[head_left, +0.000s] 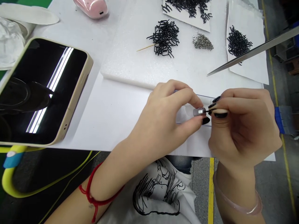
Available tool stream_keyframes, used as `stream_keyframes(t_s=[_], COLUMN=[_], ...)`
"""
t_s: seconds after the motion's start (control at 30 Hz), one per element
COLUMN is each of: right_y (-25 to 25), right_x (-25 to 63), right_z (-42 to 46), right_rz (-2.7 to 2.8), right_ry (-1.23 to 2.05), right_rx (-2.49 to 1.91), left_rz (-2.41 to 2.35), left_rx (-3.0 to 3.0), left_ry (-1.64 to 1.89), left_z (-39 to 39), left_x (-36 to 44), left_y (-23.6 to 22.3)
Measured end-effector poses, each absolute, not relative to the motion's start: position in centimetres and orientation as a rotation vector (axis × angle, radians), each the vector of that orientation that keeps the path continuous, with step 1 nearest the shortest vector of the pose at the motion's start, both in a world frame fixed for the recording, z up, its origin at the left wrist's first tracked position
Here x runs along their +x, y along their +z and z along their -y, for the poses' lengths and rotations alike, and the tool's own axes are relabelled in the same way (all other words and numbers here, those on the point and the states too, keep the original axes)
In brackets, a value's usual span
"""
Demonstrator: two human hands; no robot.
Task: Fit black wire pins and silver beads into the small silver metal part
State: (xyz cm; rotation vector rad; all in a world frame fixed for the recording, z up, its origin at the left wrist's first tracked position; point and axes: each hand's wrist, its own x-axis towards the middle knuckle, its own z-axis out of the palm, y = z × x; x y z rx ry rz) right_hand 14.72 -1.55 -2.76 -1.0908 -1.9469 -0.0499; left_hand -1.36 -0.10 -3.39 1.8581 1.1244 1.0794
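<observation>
My left hand (167,113) is closed, with a small grey, shiny cylinder-shaped part (198,112) pinched between finger and thumb. To its right, my right hand (245,124) pinches a thin dark piece (207,110) whose end meets the cylinder; whether it goes inside I cannot tell. Both hands are just over the near edge of the white table, above a clear flat item (184,115) that they partly cover. Beyond them lie a pile of bent black pieces (165,35) with a wooden toothpick (145,48) and a heap of tiny metallic bits (202,42).
A long pointed metal tool (254,51) reaches in from the right, past another black pile (238,42) on white foam. More black pieces (190,6) lie at the back. A large phone-like device (44,90) and a pink case (92,7) occupy the left.
</observation>
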Motion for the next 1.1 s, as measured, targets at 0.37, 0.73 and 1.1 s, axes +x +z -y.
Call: stream_keyframes(t_s=[0.37,0.73,1.1], right_y=[-3.0,-3.08,-2.86], right_x=[14.8,14.57,14.62], right_z=[1.58,1.63,1.42], right_rz=[1.934,1.909,1.935], right_ry=[-0.048,-0.048,-0.076], right_rx=[-1.104,-1.079,-1.095], left_rz=[-1.128,-1.137,-1.147], left_rx=[1.857,1.816,1.821], left_ry=[1.088,1.057,1.05], left_z=[0.01,0.04,0.06], left_x=[-1.34,-1.34,-1.33], left_y=[-3.49,-3.08,-3.22])
